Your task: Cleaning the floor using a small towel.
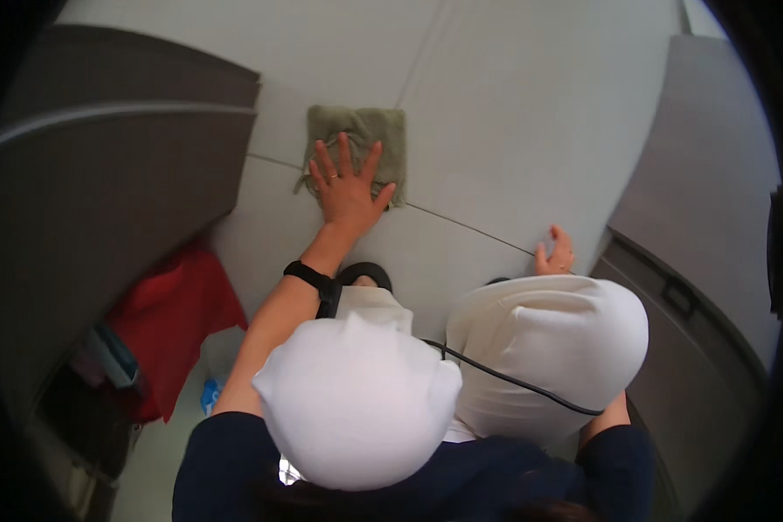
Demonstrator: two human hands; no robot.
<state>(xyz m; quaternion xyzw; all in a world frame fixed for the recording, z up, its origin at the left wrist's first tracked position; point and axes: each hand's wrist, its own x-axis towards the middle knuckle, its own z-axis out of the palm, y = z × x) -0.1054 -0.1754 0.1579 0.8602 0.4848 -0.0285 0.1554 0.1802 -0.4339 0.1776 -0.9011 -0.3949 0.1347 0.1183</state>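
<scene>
A folded olive-green cloth (383,130) lies on the pale tiled floor. My left hand (348,187) presses flat on it with the fingers spread, a ring on one finger and a black band on the wrist. Off to the right, my right hand (558,252) shows beyond my knee, close to the floor. Its fingers are apart and I see nothing in them; my knee hides part of the hand and most of that forearm.
Dark cabinet fronts stand at left (122,130) and grey ones at right (705,148). A red cloth (178,313) hangs at the lower left, above a small blue item (210,396). My white-trousered knees (361,400) and a black cord (513,380) are in front.
</scene>
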